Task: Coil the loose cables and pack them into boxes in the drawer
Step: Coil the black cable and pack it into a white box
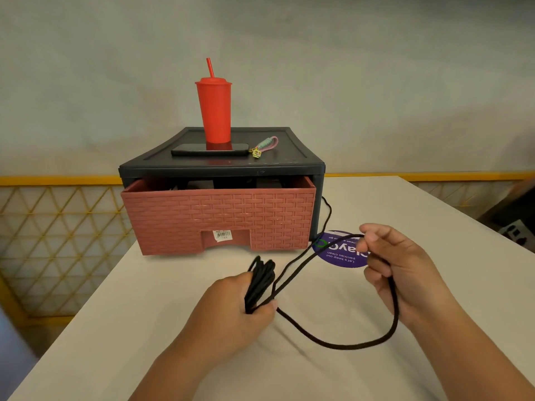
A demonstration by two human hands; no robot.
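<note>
Pale worktop (144, 299), cloth-covered, creased nr front. On it: dark drawer unit (220, 166) set back at centre, reddish woven-look drawer (220, 215) partly out. Round purple sticker (338, 257) flat just R of unit. Black cable (351, 347) trails past unit's R side, across sticker; its front loop seems to rest on cloth.

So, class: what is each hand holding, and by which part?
The left hand grips the black cable by its coiled bundle; right hand pinches the loose loop.

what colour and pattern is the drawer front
The drawer front is dull pinkish red with a moulded basket-weave pattern, seen clearly in the head view.
</note>
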